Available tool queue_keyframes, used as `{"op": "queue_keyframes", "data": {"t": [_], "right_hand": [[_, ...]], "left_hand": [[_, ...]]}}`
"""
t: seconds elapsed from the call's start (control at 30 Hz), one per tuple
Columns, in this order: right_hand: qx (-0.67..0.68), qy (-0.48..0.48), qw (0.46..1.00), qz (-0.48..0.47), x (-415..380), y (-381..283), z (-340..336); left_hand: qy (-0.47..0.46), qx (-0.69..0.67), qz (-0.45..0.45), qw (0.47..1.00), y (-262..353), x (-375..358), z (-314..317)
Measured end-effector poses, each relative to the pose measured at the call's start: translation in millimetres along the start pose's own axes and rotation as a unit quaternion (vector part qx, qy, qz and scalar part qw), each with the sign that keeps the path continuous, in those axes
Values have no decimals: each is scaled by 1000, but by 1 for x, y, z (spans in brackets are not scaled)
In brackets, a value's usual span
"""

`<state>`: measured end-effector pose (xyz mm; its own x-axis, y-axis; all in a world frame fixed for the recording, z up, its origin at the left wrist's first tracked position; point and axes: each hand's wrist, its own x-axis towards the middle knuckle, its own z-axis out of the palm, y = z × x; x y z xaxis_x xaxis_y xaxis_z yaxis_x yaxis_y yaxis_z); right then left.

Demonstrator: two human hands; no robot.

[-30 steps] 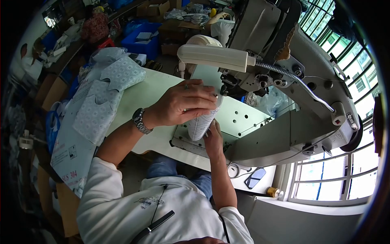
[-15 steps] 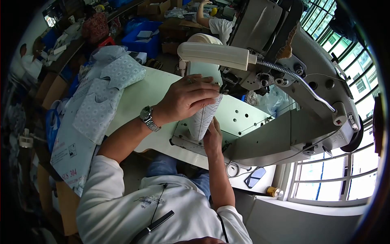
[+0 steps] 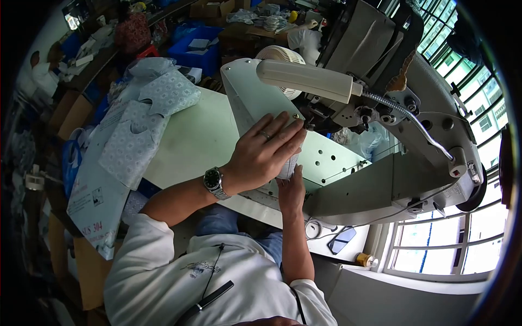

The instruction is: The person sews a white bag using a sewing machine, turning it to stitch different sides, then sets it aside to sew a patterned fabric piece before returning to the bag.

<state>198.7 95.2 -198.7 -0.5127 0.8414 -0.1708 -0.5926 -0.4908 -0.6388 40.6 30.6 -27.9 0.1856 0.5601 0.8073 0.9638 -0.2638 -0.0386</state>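
Note:
My left hand (image 3: 266,145), with a watch and a ring, lies with its fingers stretched out over a pale quilted piece (image 3: 288,166), beside the needle area of a large sewing machine (image 3: 353,185). Most of the piece is hidden beneath this palm. Just below, my right hand (image 3: 292,191) touches the lower end of the piece; its fingertips are partly hidden, and I cannot make out how firmly they hold. A pale flat panel (image 3: 244,89) rises behind my left hand, under the white lamp (image 3: 304,79).
Patterned pale fabric (image 3: 130,142) lies on a wrapped board at the left of the light green table (image 3: 185,141). A phone (image 3: 342,239) and a yellow-labelled roll (image 3: 366,259) sit at the lower right. Farther back are a blue bin (image 3: 196,51), a fan and other people.
My left hand has flattened and moved slightly right and down. The quilted piece has turned and is now mostly covered. The pale panel behind shows more widely. The view has shifted a little.

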Motion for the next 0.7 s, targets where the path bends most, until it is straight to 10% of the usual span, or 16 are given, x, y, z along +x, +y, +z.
{"op": "queue_keyframes", "data": {"t": [0.33, 0.53, 0.7], "right_hand": [[-94, 28, 994, -50, 7, -4, 12], [-122, 75, 989, -43, 13, -6, 13], [-129, 77, 988, -28, 15, -12, 18]], "left_hand": [[-30, 46, -28, 998, 27, -3, -6], [-56, -235, 30, 970, -29, 2, -29], [-47, -211, 69, 974, -29, 6, -23]]}}
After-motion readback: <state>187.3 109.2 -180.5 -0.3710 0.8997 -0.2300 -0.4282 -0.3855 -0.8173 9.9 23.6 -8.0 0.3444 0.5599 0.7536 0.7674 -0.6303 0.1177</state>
